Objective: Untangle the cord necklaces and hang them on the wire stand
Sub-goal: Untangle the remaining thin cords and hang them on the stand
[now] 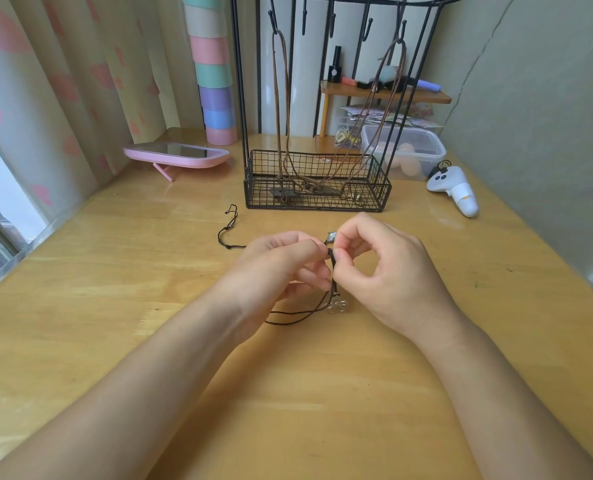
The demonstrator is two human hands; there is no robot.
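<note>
Where curtains [63,81] hang, a wooden table [115,289] bears the wire stand [368,199].

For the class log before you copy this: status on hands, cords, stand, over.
Left hand and right hand both pinch the black cord. Two brown necklaces hang on the wire stand. Free hooks unobstructed.

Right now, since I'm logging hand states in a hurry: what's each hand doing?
Left hand: closed, pinching the black cord necklace.
Right hand: closed, pinching the same cord, right beside the left's grip.
</note>
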